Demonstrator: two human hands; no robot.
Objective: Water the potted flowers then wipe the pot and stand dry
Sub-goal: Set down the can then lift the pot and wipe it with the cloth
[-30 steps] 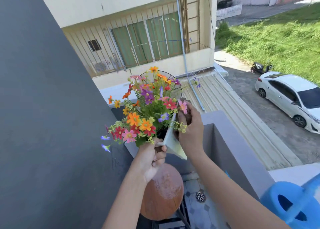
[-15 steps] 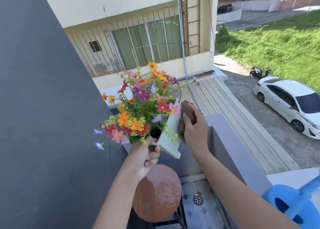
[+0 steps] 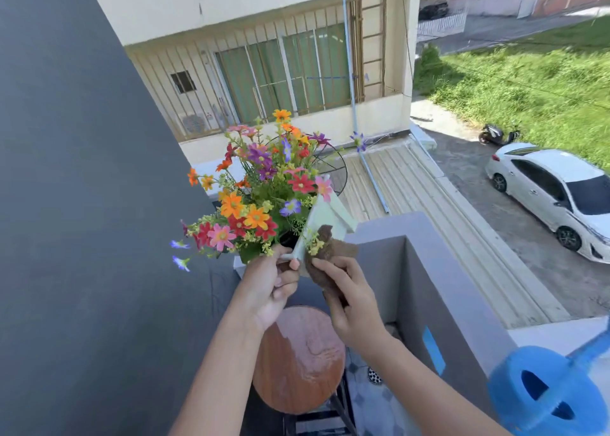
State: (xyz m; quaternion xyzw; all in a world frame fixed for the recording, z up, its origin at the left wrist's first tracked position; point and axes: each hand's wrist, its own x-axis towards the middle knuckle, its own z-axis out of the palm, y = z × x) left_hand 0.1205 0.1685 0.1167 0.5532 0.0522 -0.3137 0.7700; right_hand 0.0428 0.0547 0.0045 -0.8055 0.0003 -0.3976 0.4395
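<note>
A white square pot full of orange, red, pink and purple flowers is held up in the air, tilted to the right. My left hand grips the pot by its near lower corner. My right hand holds a brown cloth pressed against the pot's near side, low down. Below my hands stands the round wooden stand, its top partly wet and shiny.
A dark grey wall fills the left. A grey balcony parapet runs on the right, with a blue watering can at the lower right. A floor drain lies beside the stand. A white car is parked far below.
My right hand has slid with the cloth from the pot's far upper side down to its near lower side. The pot has tipped further to the right in my left hand.
</note>
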